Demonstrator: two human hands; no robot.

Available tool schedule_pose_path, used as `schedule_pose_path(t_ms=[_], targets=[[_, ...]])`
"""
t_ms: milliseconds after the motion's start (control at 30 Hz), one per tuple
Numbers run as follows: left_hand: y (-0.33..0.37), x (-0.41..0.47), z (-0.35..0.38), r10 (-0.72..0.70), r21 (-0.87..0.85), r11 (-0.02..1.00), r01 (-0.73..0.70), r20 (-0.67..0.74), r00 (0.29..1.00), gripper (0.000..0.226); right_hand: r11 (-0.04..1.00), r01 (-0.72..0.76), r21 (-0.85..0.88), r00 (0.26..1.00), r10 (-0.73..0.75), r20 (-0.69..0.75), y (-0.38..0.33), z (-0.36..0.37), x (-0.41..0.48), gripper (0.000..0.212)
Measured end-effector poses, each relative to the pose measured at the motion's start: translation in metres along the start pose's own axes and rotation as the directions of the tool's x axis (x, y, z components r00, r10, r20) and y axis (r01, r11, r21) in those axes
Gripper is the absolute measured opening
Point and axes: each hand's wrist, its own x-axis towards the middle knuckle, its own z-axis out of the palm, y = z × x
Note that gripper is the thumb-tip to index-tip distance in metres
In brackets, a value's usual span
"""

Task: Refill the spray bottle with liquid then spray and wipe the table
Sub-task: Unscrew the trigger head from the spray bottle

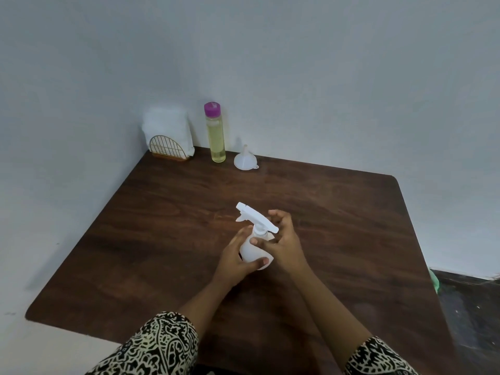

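A white spray bottle point(253, 247) stands on the dark wooden table point(162, 226) near its middle, its trigger head point(254, 216) pointing away to the left. My left hand point(238, 258) grips the bottle's body from the left, thumb across the front. My right hand point(281, 239) is at the bottle's neck just under the trigger head, its fingers loosely curled beside the collar and its thumb on the bottle's shoulder. At the back stands a tall clear bottle of yellow liquid point(215, 136) with a purple cap. A white funnel point(245, 158) lies upside down beside it.
A gold wire holder with white napkins point(169, 136) sits in the far left corner against the wall. Pale walls border the table at the back and left. A dark floor point(470, 307) shows beyond the right edge.
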Motion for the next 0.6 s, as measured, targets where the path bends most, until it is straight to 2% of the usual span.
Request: schedule_pose_path(t_ms=[67, 167, 233, 300, 400, 500, 533, 600], targets=[[-0.001, 0.0, 0.001, 0.012, 0.003, 1.0, -0.012, -0.003, 1.0, 0.081, 0.997, 0.025, -0.078, 0.992, -0.034, -0.121, -0.001, 0.008, -0.002, 0.051], [0.001, 0.0, 0.0, 0.036, 0.008, 0.999, -0.036, 0.012, 0.999, 0.077, 0.992, 0.033, -0.125, 0.979, -0.057, -0.194, 0.0, 0.015, -0.004, 0.038], [0.001, 0.001, -0.001, 0.037, 0.01, 0.999, -0.038, 0.023, 0.999, 0.077, 0.995, 0.042, -0.087, 0.986, -0.055, -0.159, 0.002, 0.012, -0.005, 0.027], [0.0, 0.001, -0.002, 0.034, 0.003, 0.999, -0.034, 0.041, 0.999, 0.076, 0.998, 0.052, -0.033, 0.996, -0.054, -0.065, 0.003, 0.005, -0.005, 0.02], [-0.001, 0.001, -0.003, 0.027, 0.0, 1.0, -0.027, 0.043, 0.999, 0.077, 0.999, 0.037, 0.018, 0.994, -0.039, 0.101, 0.0, -0.005, -0.006, 0.027], [0.0, 0.002, -0.004, 0.019, -0.007, 1.0, -0.019, 0.042, 0.999, 0.075, 1.0, 0.003, -0.02, 0.976, 0.001, 0.219, -0.003, -0.008, -0.004, 0.043], [0.002, 0.003, -0.004, 0.021, -0.01, 1.0, -0.021, 0.04, 0.999, 0.074, 0.999, 0.023, -0.044, 0.979, -0.014, 0.204, -0.003, -0.007, -0.005, 0.049], [0.004, 0.002, -0.004, 0.027, -0.01, 1.0, -0.026, 0.048, 0.998, 0.072, 0.994, 0.045, -0.104, 0.997, -0.037, 0.075, -0.004, 0.0, -0.005, 0.054]])
